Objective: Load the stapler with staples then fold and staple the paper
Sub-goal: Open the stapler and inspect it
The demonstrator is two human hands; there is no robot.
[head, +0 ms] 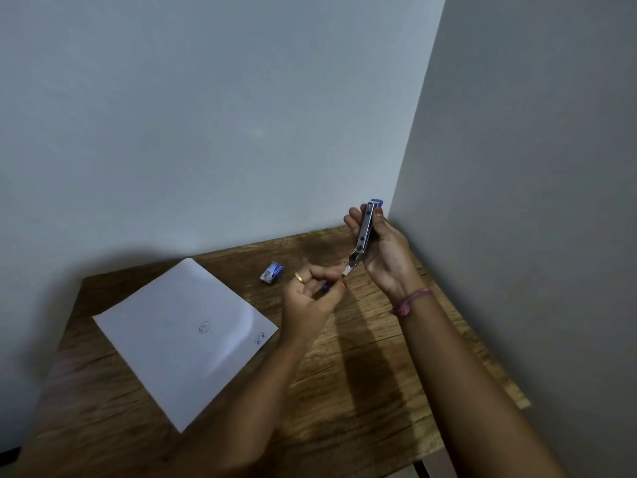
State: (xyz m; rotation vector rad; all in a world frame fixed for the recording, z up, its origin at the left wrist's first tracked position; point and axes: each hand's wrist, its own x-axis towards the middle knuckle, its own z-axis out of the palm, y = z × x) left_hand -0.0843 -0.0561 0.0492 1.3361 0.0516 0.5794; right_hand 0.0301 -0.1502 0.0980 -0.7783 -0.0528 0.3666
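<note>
Two hands raised over wooden table. Right hand wrapped round stapler, held upright near wall corner. Left hand pinching small pale strip at stapler's lower end — I read it as staples, too small to confirm. Paper flat on table, unfolded, well apart from hands. Staple box near paper's far corner.

Handling, my judgement: stapler rigid, light, smooth metal — grip by sides. Staple strip brittle; hold by edges, feed straight. Paper limp, creases easily.

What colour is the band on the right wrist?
Pink, seen in the head view: the band wraps the wrist below the right hand.
</note>
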